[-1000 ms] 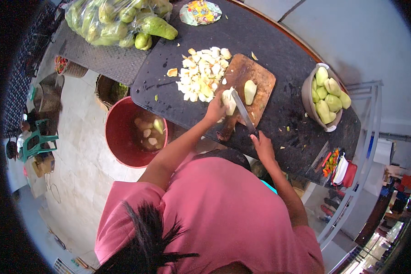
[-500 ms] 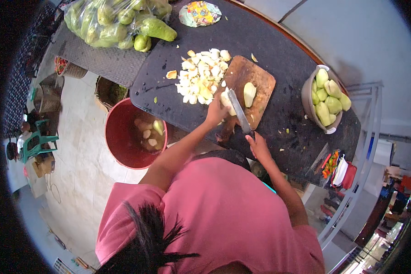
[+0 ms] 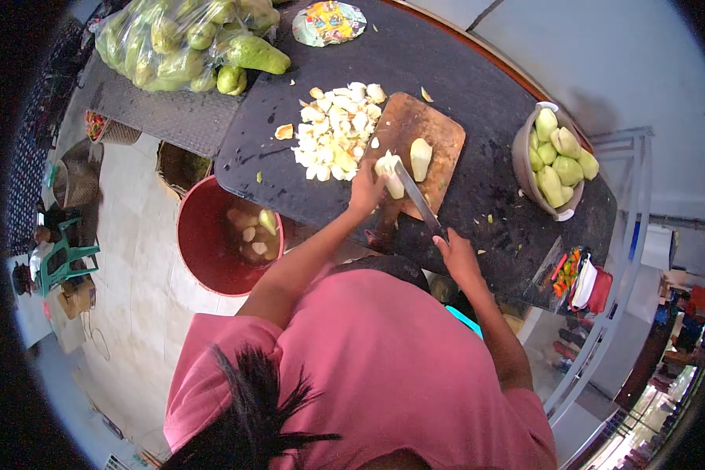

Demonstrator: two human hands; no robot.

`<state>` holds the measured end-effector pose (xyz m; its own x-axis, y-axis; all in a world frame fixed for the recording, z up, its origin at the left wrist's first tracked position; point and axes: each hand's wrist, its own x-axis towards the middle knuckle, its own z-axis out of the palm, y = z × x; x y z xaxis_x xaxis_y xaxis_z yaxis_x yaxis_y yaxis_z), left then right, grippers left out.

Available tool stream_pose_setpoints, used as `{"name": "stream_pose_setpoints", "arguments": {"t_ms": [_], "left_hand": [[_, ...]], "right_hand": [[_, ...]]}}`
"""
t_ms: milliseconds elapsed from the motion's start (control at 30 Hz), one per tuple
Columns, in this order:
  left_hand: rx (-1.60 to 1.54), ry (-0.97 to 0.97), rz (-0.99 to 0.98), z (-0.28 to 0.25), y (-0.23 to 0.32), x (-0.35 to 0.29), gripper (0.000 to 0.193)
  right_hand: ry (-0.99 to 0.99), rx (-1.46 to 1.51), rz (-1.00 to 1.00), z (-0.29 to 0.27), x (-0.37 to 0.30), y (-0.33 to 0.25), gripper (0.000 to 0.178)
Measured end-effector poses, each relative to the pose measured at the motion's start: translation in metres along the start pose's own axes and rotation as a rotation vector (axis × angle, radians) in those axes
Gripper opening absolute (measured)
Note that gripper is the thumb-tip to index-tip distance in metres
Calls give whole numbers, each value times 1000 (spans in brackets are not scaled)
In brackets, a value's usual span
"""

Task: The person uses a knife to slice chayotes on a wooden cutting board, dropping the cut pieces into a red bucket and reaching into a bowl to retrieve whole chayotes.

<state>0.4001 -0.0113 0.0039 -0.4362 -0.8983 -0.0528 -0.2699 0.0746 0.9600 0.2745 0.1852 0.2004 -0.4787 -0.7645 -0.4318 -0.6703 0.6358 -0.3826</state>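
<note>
– Left hand [image 3: 366, 190]?
– Fingers round a peeled chayote [image 3: 388, 175], over the board [image 3: 409, 117].
– Right hand [image 3: 456, 254]?
– Fingers wrapped on the knife [image 3: 421, 199], blade at the chayote.
– Nearby?
– Second chayote [image 3: 421, 159] on board; cut pieces [image 3: 335, 135] heaped left, on counter [image 3: 482, 102].

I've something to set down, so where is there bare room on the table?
Between the cutting board and the bowl, bar some scraps; also between the colourful round item and the board. Crowded: around the left hand, pale heap and bagged vegetables.
</note>
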Motion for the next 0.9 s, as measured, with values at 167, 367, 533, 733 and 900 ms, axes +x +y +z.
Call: {"name": "stream_pose_setpoints", "arguments": {"t_ms": [167, 367, 533, 733, 900], "left_hand": [[-127, -26, -167, -1, 15, -2, 38], [-51, -17, -133, -3, 17, -1, 40], [-136, 8, -43, 4, 4, 2, 40], [74, -11, 124, 0, 4, 8, 41], [-95, 7, 42, 3, -9, 4, 41]], "right_hand": [[-25, -4, 20, -1, 4, 2, 51], [-12, -70, 7, 5, 4, 5, 48], [81, -69, -216, 24, 10, 36, 41], [-519, 777, 362, 7, 19, 28, 31], [-586, 931, 381, 8, 11, 12, 32]]}}
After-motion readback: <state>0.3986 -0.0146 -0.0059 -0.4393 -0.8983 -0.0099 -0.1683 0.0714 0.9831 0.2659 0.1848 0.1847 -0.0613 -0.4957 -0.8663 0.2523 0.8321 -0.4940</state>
